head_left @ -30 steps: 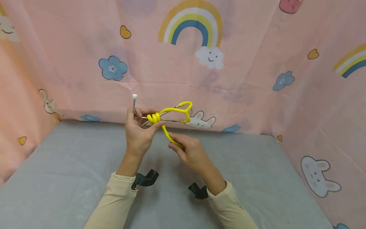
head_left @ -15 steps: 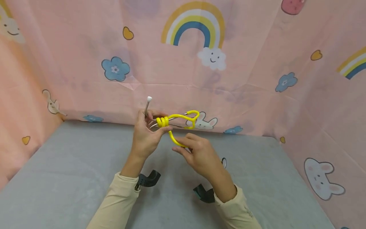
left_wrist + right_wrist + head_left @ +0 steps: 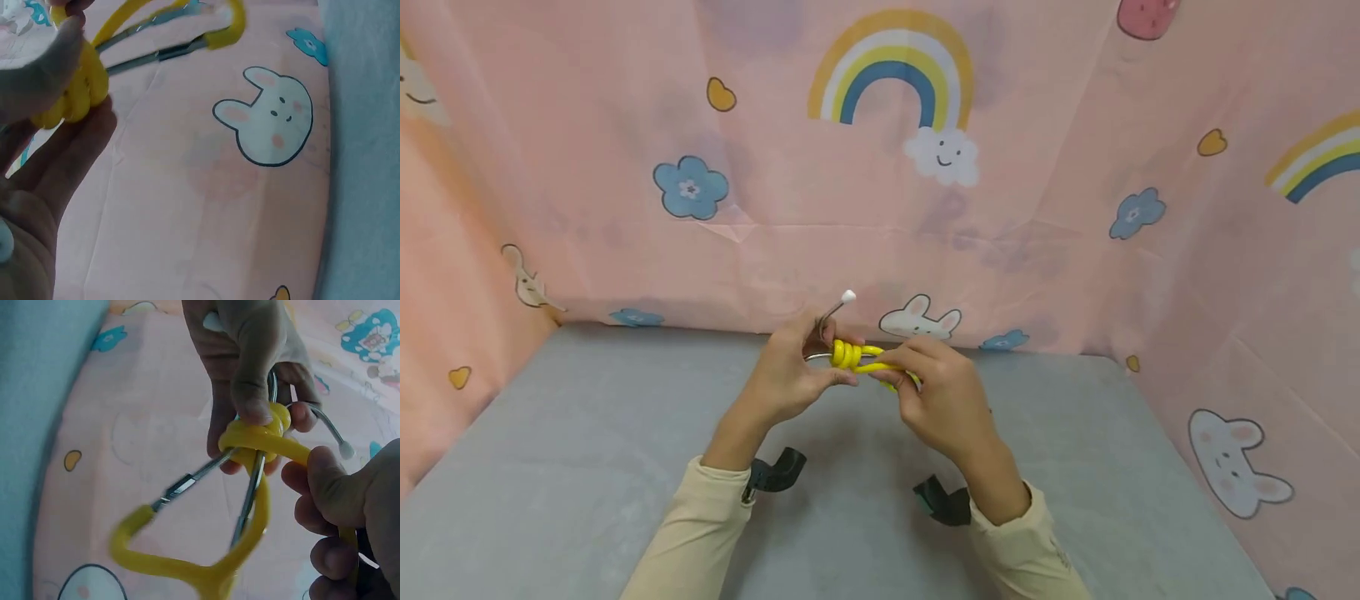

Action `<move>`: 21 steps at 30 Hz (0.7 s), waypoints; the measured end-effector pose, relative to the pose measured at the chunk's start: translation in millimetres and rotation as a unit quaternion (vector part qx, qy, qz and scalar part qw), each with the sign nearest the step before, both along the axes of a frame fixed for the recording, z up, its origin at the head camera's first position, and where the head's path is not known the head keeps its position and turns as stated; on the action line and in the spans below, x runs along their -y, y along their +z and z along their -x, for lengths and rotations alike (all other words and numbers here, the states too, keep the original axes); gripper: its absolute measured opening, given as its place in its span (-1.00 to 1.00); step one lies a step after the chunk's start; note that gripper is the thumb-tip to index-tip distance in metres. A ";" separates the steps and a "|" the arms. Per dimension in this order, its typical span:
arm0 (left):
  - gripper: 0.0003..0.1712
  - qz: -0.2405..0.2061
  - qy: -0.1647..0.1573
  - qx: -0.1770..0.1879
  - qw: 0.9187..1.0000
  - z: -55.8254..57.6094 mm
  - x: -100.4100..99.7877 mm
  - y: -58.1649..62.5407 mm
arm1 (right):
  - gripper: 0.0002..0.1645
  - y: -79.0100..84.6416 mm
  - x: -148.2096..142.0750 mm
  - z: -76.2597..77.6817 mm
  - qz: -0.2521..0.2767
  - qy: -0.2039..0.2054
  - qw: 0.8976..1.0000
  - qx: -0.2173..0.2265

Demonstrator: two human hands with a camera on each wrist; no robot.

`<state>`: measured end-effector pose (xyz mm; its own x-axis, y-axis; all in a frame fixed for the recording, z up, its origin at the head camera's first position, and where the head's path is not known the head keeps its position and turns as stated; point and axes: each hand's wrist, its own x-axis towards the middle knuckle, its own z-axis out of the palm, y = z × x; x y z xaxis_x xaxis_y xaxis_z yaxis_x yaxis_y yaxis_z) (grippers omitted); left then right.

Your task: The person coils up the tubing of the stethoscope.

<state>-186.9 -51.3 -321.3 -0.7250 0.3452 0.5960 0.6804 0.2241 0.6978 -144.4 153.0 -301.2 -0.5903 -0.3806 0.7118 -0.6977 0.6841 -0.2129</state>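
A stethoscope with yellow tubing (image 3: 847,355) is held up over the table between both hands. Its tubing is wound in several turns round the metal ear tubes (image 3: 251,490). My left hand (image 3: 786,375) grips the wound coil (image 3: 94,78), thumb on one side and fingers on the other. A white ear tip (image 3: 848,296) sticks up beyond that hand. My right hand (image 3: 943,396) pinches the free run of tubing (image 3: 294,450) just past the coil, fingers curled round it. The yellow fork (image 3: 212,572) shows in the right wrist view; in the head view the right hand mostly hides it.
A grey cloth-covered table (image 3: 625,433) lies under the hands. Pink printed fabric (image 3: 1037,100) stands behind it and at both sides. Black camera mounts (image 3: 778,471) sit at both wrists, below beige sleeves (image 3: 688,533).
The stethoscope has come lower and nearer, and its ear tip leans further right. My right hand has risen level with the coil, now covering most of the fork in the head view.
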 end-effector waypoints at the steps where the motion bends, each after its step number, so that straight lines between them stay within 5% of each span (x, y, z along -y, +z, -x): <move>1: -0.41 0.016 -0.011 -0.001 1.000 -0.6 -0.1 0.2 | -0.86 0.9 -1.5 1.1 0.006 0.001 1.000 0.001; 4: -0.42 0.030 -0.054 0.014 0.998 -2.7 -1.2 1.4 | -0.90 3.8 -8.3 4.7 0.031 0.013 0.999 0.016; 9: -0.38 -0.020 -0.124 0.064 0.990 -6.8 -2.8 3.6 | -0.89 7.0 -21.1 10.8 0.088 0.063 0.992 0.062; 13: -0.37 -0.027 -0.144 0.078 0.986 -9.2 -3.8 2.7 | -0.87 5.0 -27.9 16.4 0.115 0.123 0.981 0.101; 19: -0.36 -0.020 -0.173 0.097 0.980 -11.7 -9.3 -0.9 | -0.88 -1.7 -44.7 26.1 0.128 0.249 0.947 0.160; 21: -0.37 -0.019 -0.175 0.106 0.979 -11.9 -11.1 -2.3 | -0.88 -3.5 -47.3 27.0 0.121 0.256 0.947 0.153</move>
